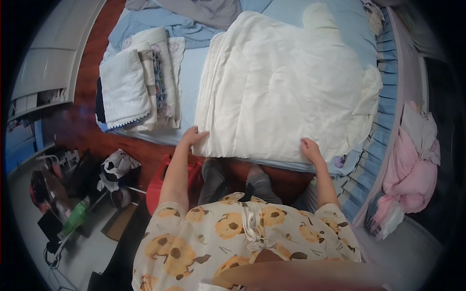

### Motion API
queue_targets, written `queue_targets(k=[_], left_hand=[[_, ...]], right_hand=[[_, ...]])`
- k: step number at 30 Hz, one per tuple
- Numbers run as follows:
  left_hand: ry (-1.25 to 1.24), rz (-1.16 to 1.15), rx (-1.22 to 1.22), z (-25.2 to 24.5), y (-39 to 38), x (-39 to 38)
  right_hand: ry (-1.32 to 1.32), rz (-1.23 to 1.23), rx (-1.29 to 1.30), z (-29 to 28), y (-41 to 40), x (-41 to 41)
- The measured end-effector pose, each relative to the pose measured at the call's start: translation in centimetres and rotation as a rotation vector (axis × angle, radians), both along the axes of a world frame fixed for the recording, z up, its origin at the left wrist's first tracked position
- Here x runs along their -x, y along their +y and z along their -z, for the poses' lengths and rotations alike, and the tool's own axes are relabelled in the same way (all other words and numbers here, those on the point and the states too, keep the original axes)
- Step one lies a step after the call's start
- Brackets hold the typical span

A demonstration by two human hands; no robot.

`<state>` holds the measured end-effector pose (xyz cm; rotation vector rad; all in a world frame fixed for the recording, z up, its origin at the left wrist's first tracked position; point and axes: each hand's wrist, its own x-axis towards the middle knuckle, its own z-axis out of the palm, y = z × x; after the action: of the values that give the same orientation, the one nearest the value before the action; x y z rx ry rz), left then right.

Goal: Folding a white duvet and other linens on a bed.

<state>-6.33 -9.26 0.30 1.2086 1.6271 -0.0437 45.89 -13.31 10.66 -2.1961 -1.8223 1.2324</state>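
Note:
A folded cream-white quilt (pixel 280 83) lies across the bed in front of me, its layered folds showing along the left side. At its near left corner is my left hand (pixel 194 137), with the thumb over the fabric and the other fingers partly hidden at the edge. My right hand (pixel 310 149) is over the quilt near its front edge, fingers curled against the cloth. Whether those fingers pinch the fabric is not visible. On the far right, a looser part of the quilt (pixel 364 98) bunches up by the bed's side.
Left on the bed, a folded white towel-like blanket (pixel 123 87) leans by folded floral textiles (pixel 165 80). Rumpled blue bedding (pixel 164 27) lies behind. A red plastic seat or bin (pixel 156 189) stands by my left leg. Pink bedding (pixel 411 163) hangs at right; bags (pixel 118 165) crowd the left floor.

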Motion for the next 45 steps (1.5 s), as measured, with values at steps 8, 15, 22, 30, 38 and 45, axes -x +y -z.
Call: queue_targets(k=[8,15,22,30,38,45], left_hand=[[-0.3,-0.369,-0.274,-4.6,-0.2,-6.2],[-0.441,-0.233,-0.36,-13.1,-7.9,-2.0],[-0.191,-0.208,-0.057,-2.4,-12.4,2.9],[-0.076,-0.117,-0.123,-2.0,0.2,-0.1],[-0.03,-0.286,-0.262,-1.8,18.2,-7.7],[0.022,-0.456,-0.485,1.3,23.7,-9.5]], right_hand=[[0.242,-0.325,-0.048,0.0,6.8,17.6],[0.099,-0.303,-0.045,-0.1,7.6,17.4],[0.08,-0.302,0.011,3.5,5.6,15.7],[-0.02,-0.167,-0.056,2.5,6.5,9.6],[-0.187,0.236,-0.32,3.5,5.4,-0.4],[-0.656,0.597,-0.427,3.4,7.6,-17.1]])
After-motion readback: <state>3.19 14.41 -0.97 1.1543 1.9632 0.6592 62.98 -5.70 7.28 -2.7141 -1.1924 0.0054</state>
